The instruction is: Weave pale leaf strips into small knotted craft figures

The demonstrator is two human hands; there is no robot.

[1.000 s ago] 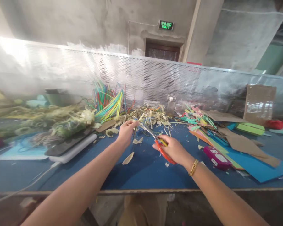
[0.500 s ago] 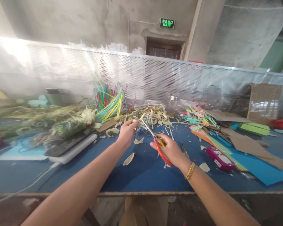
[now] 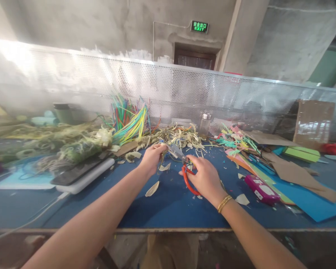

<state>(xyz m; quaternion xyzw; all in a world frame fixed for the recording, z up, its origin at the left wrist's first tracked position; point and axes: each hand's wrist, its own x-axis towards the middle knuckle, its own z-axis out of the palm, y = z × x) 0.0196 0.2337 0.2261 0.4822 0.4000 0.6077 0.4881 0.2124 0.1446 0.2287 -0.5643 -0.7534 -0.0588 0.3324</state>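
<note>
My left hand (image 3: 152, 158) is closed in a pinch over the middle of the blue table. A small pale strip, much like the dried husk pieces around it, seems to be between its fingertips, mostly hidden. In my right hand (image 3: 205, 175) is a pair of scissors (image 3: 188, 183) with red-orange handles. Their blades (image 3: 177, 151) point up and left, and the tips reach the fingers of my left hand. Below the hands a curled husk piece (image 3: 152, 189) lies on the table, and another husk scrap (image 3: 164, 167) lies close under the blades.
Behind my hands lies a heap of husk strips (image 3: 182, 136), with a bundle of coloured stems (image 3: 131, 121) to its left. A glass bottle (image 3: 205, 125) stands at the back. Left are a power bank (image 3: 85, 179) and phone; right, a purple device (image 3: 261, 189) and coloured sheets (image 3: 310, 201).
The scissors have turned so their blades show broader and lie flatter, with the tips at my left fingers. The pale strip that stuck out of my left hand is now mostly hidden.
</note>
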